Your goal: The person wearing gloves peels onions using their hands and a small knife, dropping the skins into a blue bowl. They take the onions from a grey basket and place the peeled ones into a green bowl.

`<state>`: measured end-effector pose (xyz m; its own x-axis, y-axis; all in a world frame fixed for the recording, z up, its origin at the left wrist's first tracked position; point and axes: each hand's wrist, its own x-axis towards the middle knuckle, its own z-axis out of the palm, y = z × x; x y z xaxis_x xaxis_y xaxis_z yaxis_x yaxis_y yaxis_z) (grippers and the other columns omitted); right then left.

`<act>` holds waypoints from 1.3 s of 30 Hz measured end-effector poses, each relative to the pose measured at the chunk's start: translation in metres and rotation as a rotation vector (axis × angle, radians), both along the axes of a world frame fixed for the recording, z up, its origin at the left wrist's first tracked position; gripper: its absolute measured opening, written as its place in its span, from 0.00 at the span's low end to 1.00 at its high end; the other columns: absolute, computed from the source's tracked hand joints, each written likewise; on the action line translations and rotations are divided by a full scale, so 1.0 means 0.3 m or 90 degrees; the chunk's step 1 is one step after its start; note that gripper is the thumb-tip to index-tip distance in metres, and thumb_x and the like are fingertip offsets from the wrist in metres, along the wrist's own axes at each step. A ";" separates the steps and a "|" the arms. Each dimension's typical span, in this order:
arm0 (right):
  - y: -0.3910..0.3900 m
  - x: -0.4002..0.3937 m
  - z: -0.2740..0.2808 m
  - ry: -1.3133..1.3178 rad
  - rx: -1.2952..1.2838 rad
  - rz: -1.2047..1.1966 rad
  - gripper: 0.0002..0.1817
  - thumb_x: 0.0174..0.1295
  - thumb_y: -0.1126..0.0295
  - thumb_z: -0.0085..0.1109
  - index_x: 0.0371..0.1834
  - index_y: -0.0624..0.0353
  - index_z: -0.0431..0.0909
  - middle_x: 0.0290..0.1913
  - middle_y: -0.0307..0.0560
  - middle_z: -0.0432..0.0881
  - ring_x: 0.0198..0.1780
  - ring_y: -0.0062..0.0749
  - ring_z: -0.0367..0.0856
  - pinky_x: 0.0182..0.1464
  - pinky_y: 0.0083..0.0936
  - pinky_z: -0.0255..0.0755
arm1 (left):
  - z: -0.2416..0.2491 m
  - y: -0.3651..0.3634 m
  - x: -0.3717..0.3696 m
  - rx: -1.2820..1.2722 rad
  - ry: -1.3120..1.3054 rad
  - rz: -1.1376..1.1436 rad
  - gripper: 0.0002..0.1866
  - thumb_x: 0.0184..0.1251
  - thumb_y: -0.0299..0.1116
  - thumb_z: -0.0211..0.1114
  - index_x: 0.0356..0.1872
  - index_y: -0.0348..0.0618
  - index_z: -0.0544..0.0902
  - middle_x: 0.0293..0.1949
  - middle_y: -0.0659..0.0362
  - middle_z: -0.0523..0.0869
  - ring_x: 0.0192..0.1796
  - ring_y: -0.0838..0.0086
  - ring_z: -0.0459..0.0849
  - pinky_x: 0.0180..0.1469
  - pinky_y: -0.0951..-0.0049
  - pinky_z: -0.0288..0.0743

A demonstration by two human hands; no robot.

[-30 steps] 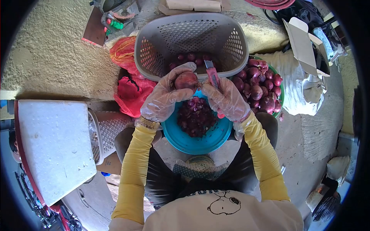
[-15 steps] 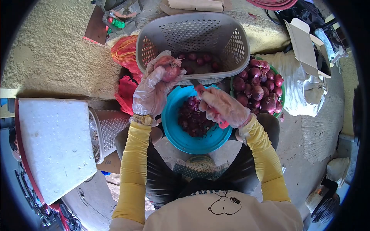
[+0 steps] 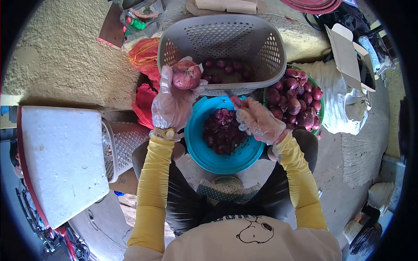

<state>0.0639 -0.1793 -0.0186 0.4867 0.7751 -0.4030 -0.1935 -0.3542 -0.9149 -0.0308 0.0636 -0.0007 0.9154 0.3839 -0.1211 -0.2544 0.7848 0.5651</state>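
Note:
My left hand (image 3: 172,102), in a clear plastic glove, holds up a red onion (image 3: 186,75) at the near left rim of the grey perforated basket (image 3: 278,71). In my right hand (image 3: 261,122), also gloved, is a small knife with a red handle (image 3: 235,102); its dark blade points up and left, away from the onion. Under and between the hands lies a blue basin (image 3: 204,163) with dark red onion skins and pieces (image 3: 222,135) in it. Several small red onions (image 3: 229,69) rest on the basket's floor.
A green-rimmed bowl (image 3: 321,108) heaped with red onions stands right of the basin. White sacking (image 3: 337,98) and an open cardboard box (image 3: 346,56) lie beyond it. Red net bags (image 3: 143,104) are left of the basket. A white foam board (image 3: 63,161) covers the left side.
The onion has turned in my left hand, so its root tuft no longer shows. My right hand has shifted slightly right. The whole view has moved a little.

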 end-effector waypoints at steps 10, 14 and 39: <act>-0.013 0.010 0.114 0.306 0.123 -0.206 0.18 0.82 0.54 0.50 0.63 0.55 0.73 0.31 0.35 0.73 0.32 0.19 0.72 0.34 0.18 0.71 | -0.088 0.001 0.038 -0.322 0.055 0.001 0.29 0.78 0.54 0.62 0.59 0.35 0.75 0.55 0.44 0.83 0.56 0.46 0.83 0.61 0.47 0.84; -0.015 0.020 0.053 0.355 0.183 -0.077 0.19 0.81 0.58 0.53 0.66 0.57 0.71 0.39 0.36 0.75 0.36 0.17 0.74 0.37 0.17 0.73 | -0.056 -0.010 0.050 -0.360 0.073 0.023 0.26 0.79 0.50 0.63 0.58 0.34 0.75 0.53 0.44 0.82 0.58 0.47 0.81 0.64 0.45 0.81; 0.017 -0.005 0.096 0.144 0.269 -0.136 0.28 0.82 0.58 0.51 0.80 0.56 0.62 0.35 0.34 0.73 0.26 0.12 0.62 0.27 0.13 0.57 | 0.004 -0.029 0.070 -0.189 0.175 -0.037 0.23 0.80 0.45 0.61 0.60 0.33 0.76 0.53 0.43 0.84 0.56 0.46 0.85 0.61 0.42 0.83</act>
